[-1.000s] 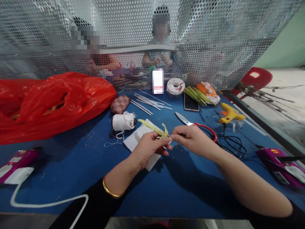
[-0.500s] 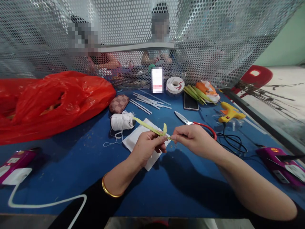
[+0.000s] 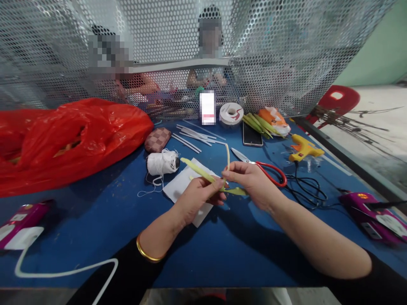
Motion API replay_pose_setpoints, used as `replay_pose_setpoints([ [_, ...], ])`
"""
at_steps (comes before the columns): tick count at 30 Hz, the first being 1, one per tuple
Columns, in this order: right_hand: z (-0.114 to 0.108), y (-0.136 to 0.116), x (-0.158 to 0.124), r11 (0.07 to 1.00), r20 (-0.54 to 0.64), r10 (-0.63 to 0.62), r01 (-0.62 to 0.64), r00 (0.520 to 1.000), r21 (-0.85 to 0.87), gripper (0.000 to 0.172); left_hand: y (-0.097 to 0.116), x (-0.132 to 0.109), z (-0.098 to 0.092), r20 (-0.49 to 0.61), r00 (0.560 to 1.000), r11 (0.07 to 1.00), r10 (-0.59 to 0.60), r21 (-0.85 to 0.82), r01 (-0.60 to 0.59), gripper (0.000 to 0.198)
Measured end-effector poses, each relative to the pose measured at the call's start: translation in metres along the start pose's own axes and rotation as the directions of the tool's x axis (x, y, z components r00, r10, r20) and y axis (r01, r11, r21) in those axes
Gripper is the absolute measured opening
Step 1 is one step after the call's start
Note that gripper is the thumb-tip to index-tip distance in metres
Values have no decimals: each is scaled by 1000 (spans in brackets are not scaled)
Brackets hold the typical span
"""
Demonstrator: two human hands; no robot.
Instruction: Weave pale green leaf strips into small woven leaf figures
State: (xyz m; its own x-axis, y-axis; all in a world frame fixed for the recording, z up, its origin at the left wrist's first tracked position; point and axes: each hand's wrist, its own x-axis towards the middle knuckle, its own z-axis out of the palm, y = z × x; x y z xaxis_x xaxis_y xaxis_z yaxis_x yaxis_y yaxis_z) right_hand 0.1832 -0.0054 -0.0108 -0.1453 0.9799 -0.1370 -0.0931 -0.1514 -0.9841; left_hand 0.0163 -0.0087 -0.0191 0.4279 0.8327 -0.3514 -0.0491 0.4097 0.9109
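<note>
Pale green leaf strips (image 3: 200, 170) cross between my hands over a white sheet of paper (image 3: 174, 186). My left hand (image 3: 203, 192) pinches them where they meet, and one broad strip points away to the upper left. Between finger and thumb, my right hand (image 3: 246, 180) grips a thin strip (image 3: 227, 154) that stands upright. Another green piece (image 3: 237, 191) sticks out to the right below my right fingers. Red-handled scissors (image 3: 270, 171) lie just beyond my right hand. A spool of white thread (image 3: 162, 162) rests left of the paper.
A red plastic bag (image 3: 104, 135) fills the left side. At the back are white sticks (image 3: 195, 134), a ribbon roll (image 3: 231, 113), a phone (image 3: 252, 135) and green leaves (image 3: 257, 123). A yellow glue gun (image 3: 305, 148) with its black cable lies right. Two people sit behind the perforated mesh (image 3: 178, 34).
My right fingers have shifted up and slightly left, from the right end of the leaf piece to a thin strip that now stands upright. My left hand keeps its pinch.
</note>
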Motion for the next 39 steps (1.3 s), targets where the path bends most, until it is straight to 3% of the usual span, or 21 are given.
replay_pose_setpoints([
  [4,3,4,-1,998,-103,-61,59,993,-25,28,-2,0,2,-2,1000,1000,7,2,-7,25],
  [11,8,14,-1,996,-183,-87,82,979,-39,28,-3,-2,4,30,999,999,-12,-47,14,24],
  [16,0,12,4,935,-174,-217,154,960,-318,25,-5,0,3,9,998,988,-57,-144,58,26],
  [18,-3,8,2,806,-181,-404,255,897,-535,19,-5,2,1,-24,998,977,-53,-206,47,31],
  [20,-4,5,-3,604,-156,-621,343,768,-719,14,-2,4,-2,-73,997,963,-32,-271,11,33],
  [21,-3,5,-6,522,-129,-686,359,716,-774,13,0,5,-3,-103,995,954,-7,-300,-24,32],
  [22,-2,5,-9,474,-96,-705,367,702,-801,17,2,6,-4,-131,991,944,24,-324,-66,30],
  [23,1,7,-11,470,-59,-680,373,731,-800,22,4,6,-5,-154,986,933,58,-342,-109,27],
  [24,5,9,-13,507,-23,-613,370,790,-779,24,6,5,-5,-171,981,923,87,-358,-144,27],
  [26,14,16,-13,663,31,-413,324,910,-675,22,7,4,-4,-183,977,908,111,-381,-175,30],
  [28,22,23,-11,824,77,-248,252,966,-507,22,7,3,-1,-180,979,898,93,-410,-160,33],
  [30,28,30,-9,921,98,-154,178,983,-346,25,5,2,1,-177,982,889,64,-437,-137,34],
  [33,32,35,-9,967,66,-94,107,993,-233,35,2,2,3,-189,982,889,19,-447,-104,39],
  [36,30,37,-10,948,68,-130,144,989,-285,41,-1,4,3,-218,976,884,27,-451,-125,43],
  [39,27,34,-12,851,124,-206,241,971,-466,37,-3,4,4,-254,965,866,63,-466,-179,41],
])
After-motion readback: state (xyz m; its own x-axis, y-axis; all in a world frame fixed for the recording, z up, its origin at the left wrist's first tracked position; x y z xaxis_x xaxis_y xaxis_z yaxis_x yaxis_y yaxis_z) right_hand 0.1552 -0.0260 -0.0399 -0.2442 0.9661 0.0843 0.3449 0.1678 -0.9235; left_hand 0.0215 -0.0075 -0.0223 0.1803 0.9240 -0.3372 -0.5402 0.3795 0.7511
